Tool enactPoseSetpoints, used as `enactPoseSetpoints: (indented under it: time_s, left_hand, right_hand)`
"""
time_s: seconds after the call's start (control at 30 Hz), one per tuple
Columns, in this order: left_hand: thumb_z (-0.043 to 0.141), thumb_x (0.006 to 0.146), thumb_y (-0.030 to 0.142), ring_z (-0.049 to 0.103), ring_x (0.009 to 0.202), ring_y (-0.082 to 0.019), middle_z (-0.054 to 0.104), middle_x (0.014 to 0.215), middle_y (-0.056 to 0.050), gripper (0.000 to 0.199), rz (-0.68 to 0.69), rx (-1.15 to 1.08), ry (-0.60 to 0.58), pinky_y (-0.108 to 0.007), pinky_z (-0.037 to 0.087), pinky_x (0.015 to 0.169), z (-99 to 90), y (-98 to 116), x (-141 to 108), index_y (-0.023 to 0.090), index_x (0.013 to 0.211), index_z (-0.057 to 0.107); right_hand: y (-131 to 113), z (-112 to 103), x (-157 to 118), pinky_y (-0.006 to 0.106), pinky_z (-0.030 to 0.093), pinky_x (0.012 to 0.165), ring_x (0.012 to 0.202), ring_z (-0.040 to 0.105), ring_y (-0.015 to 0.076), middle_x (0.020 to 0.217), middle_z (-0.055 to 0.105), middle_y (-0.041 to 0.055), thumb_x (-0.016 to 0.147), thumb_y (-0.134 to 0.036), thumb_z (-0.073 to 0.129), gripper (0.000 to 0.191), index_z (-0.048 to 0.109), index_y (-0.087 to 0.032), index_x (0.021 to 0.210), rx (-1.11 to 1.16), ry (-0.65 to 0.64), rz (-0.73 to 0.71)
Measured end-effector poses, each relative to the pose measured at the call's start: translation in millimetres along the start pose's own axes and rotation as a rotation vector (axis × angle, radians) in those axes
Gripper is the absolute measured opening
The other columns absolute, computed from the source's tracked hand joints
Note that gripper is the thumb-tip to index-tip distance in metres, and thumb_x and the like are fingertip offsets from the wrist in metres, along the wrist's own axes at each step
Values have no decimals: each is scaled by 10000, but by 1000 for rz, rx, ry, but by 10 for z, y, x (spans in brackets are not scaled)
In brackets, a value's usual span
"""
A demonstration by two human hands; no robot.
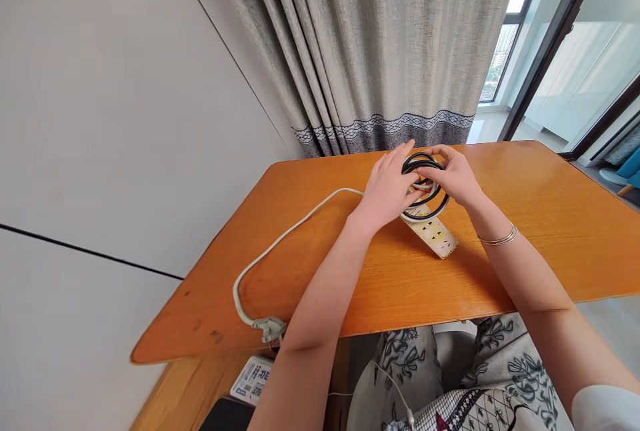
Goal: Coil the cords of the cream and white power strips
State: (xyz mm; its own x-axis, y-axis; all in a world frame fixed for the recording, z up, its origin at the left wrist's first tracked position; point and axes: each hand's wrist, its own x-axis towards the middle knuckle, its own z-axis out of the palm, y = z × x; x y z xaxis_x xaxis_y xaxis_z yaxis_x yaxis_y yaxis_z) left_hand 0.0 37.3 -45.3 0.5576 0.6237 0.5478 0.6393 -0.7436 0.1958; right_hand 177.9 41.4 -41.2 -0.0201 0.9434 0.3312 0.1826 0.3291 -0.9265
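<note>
A coil of black and white cable (443,206) is held up between my two hands, over a pale power strip (437,238). The strip lies slantwise on the table, its sockets facing up. My left hand (387,184) is at the left side of the coil, thumb and fingers closed about it; some fingertips are hidden. On the other side my right hand (454,176) grips the coil's top right with bent fingers and thumb. A white cord (295,224) curves left from behind my left hand to a plug (271,329) near the front edge.
The orange-brown wooden table (540,218) stands against a grey curtain (400,51), with a pale wall panel (100,118) to the left. Below the front edge lie a white printed box (251,379) and a dark object (227,416). A thin white cable (397,388) crosses my lap.
</note>
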Motion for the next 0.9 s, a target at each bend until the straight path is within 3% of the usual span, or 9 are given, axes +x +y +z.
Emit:
enactPoseSetpoints:
  time_s: [0.13,0.27,0.37,0.47,0.57,0.63,0.73,0.8,0.9]
  left_hand:
    - [692,884,297,349,1524,-338,412,1637,-121,119,65,-87,9,-593,288,1241,17,-10,39,197,891,757]
    - [690,869,310,389,1493,-319,451,1613,-98,152,134,-217,9,-580,297,1237,-5,-34,64,205,766,728]
    - [713,851,340,392,1484,-305,448,1614,-86,202,142,-310,13,-550,319,1229,-13,-72,63,203,703,697]
    - [722,838,380,420,1462,-302,456,1609,-76,238,133,-418,23,-530,340,1217,-3,-123,49,205,679,693]
    - [710,833,428,450,1446,-303,483,1588,-71,275,147,-552,40,-507,364,1205,13,-170,35,213,661,707]
    - [693,836,456,464,1442,-309,500,1574,-65,340,122,-641,79,-501,384,1195,16,-190,31,210,602,683]
    - [670,847,490,458,1451,-319,513,1557,-50,452,7,-714,174,-504,414,1177,-2,-194,31,200,508,600]
    - [630,876,534,450,1458,-317,504,1563,-46,502,-54,-736,208,-493,428,1168,-26,-180,34,194,511,572]
    - [515,941,595,502,1408,-312,506,1560,-73,541,-125,-747,247,-489,453,1140,-56,-149,45,190,589,582]
  right_hand:
    - [-3,-121,38,315,548,658,717,657,181,874,726,44,660,-401,796,402,666,-170,962,-47,-136,-39]
    - [16,-234,56,378,581,847,947,691,233,1078,732,97,707,-507,830,542,672,-165,1096,-23,-278,-118]
    - [28,-254,56,422,537,1018,1114,669,255,1220,700,116,724,-534,836,591,659,-170,1155,17,-332,-189]
    - [10,-247,40,440,493,1092,1197,639,261,1261,690,110,756,-516,828,575,658,-182,1194,28,-379,-233]
    - [-23,-256,15,381,565,975,1136,662,244,1304,673,103,755,-493,838,586,659,-194,1226,64,-464,-201]
    - [-29,-268,4,302,602,744,931,702,195,1300,667,99,743,-496,843,639,636,-203,1272,99,-524,-135]
    - [11,-268,11,245,517,513,610,614,108,1120,702,62,758,-505,823,669,598,-211,1314,81,-538,-49]
    - [63,-241,36,269,524,545,590,580,110,997,695,36,795,-507,787,608,610,-207,1294,6,-483,-94]
    - [126,-174,80,365,559,780,866,637,200,1052,673,74,853,-500,728,517,656,-209,1274,-192,-288,-346]
